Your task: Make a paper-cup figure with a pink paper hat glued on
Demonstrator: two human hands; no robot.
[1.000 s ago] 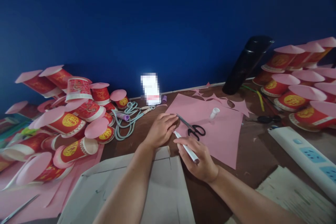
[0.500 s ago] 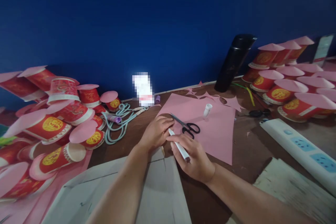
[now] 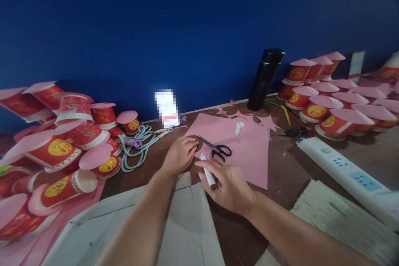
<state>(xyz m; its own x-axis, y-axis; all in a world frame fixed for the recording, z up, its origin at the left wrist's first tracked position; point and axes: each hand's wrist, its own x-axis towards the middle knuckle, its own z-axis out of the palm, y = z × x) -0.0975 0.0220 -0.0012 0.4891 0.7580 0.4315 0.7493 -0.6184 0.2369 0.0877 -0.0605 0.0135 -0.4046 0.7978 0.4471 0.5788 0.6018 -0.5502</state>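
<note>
My right hand is closed around a white pen-shaped tube, whose tapered tip points away from me toward my left hand. My left hand lies low over the brown table, fingers together and bent downward; whatever is under them is hidden. Just beyond both hands, black-handled scissors lie partly on a pink paper sheet. A small white cap stands upright on that sheet.
Red paper cups with pink paper tops are piled at left and stacked at right. A black flask, lit phone, pale blue cord, power strip, pink scraps and grey board surround the work area.
The view has turned slightly right, showing more of the right-hand cups. My right hand and the tube have drawn a little away from my left fingers.
</note>
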